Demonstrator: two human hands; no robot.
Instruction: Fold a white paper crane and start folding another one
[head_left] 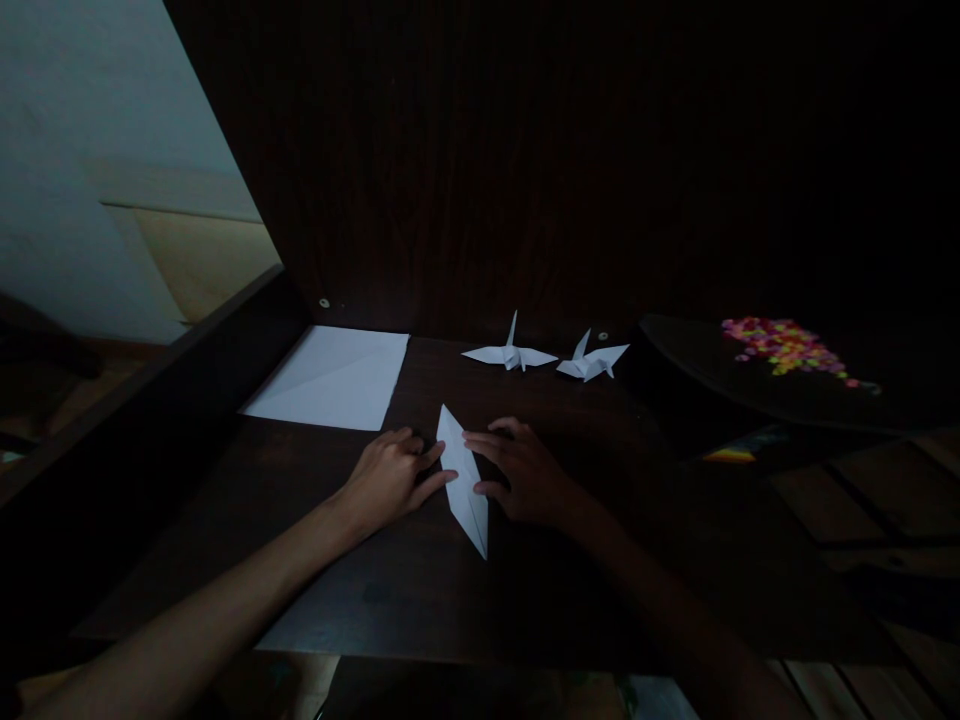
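Note:
A narrow diamond of folded white paper [466,490] lies flat on the dark wooden table, its long points facing away and toward me. My left hand [391,470] touches its left edge with outstretched thumb and index finger, the two held apart, while the other fingers curl loosely. From the right side, my right hand [525,472] rests its spread fingertips and thumb on the paper's edge. Neither hand wraps around the paper. Beyond it stand two folded white paper cranes, one crane [512,356] with wings spread wide and another crane [592,362] to its right.
White sheets [337,378] lie at the back left of the table [360,600]. A dark upright panel [450,180] closes off the back, and a low side board [150,380] runs along the left. At the right is a black object [697,375] with a multicoloured patch.

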